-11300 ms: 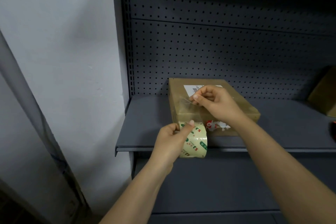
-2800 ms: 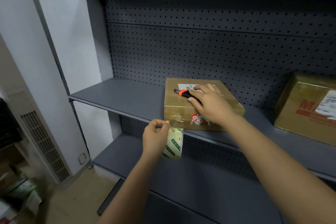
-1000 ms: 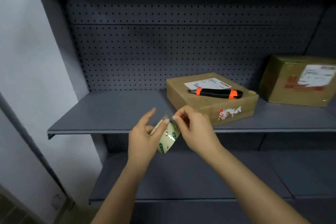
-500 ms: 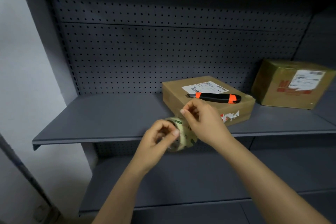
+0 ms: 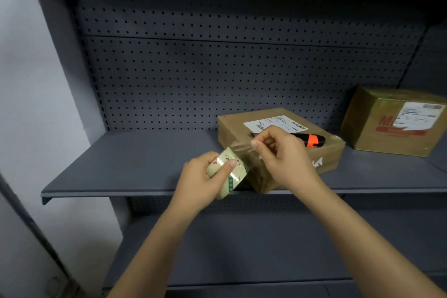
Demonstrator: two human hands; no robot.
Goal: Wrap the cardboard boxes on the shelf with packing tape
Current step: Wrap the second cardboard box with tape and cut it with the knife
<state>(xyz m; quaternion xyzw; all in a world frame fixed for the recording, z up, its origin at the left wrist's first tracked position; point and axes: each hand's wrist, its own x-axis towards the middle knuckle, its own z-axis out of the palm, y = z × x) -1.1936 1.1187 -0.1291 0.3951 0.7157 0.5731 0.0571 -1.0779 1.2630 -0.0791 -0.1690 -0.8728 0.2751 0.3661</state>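
Note:
A flat cardboard box (image 5: 237,128) with a white label lies on the grey shelf (image 5: 135,164), one corner over the front edge. My left hand (image 5: 200,181) grips a roll of clear packing tape (image 5: 229,174) just left of that corner. My right hand (image 5: 283,155) pinches the free tape end, and a short clear strip (image 5: 244,149) stretches from the roll up over the box's near side. A black and orange utility knife (image 5: 312,139) rests on top of the box, partly hidden by my right hand.
A second, taller cardboard box (image 5: 391,121) with a label and red print stands on the shelf at the right. A perforated back panel (image 5: 205,75) closes the rear. A lower shelf (image 5: 242,249) runs below my forearms. A white wall (image 5: 36,104) is at the left.
My right hand has drawn the tape end up and away from the roll, so a clear strip now spans between them. Both hands have risen level with the box's front corner.

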